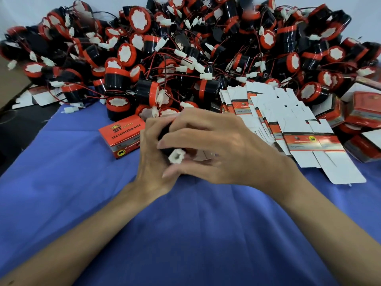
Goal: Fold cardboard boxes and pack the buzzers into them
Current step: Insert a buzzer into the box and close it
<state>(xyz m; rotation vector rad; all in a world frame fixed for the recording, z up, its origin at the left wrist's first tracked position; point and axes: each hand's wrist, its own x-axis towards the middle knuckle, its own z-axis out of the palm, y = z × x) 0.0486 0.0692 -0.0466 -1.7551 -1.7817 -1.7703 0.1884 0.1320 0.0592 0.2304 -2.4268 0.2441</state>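
Both hands meet in the middle, over the blue cloth [185, 223]. Between them is 1 black buzzer [165, 131]. Most of it is hidden, and only a dark bit shows between the hands.

The left hand [152, 153] is curled round the buzzer from the left, with its fingers bent over the far side. The right hand [216, 145] wraps over it from the right. Its fingers [165, 143] are bent and point left, lying across the buzzer and touching the left hand. A small white plug [177, 156] pokes out on the near side, between 2 of the right hand's fingers.

Just left of the hands sits 1 folded orange box [121, 137], closed up, right beside the left hand's fingers. To the right lies a spread of flat boxes [288, 120], white and orange, not folded yet. More folded boxes [362, 112] are piled at the far right edge.

On the far side is a big heap of buzzers [185, 48], black and red, with white plugs and thin wires all tangled up.
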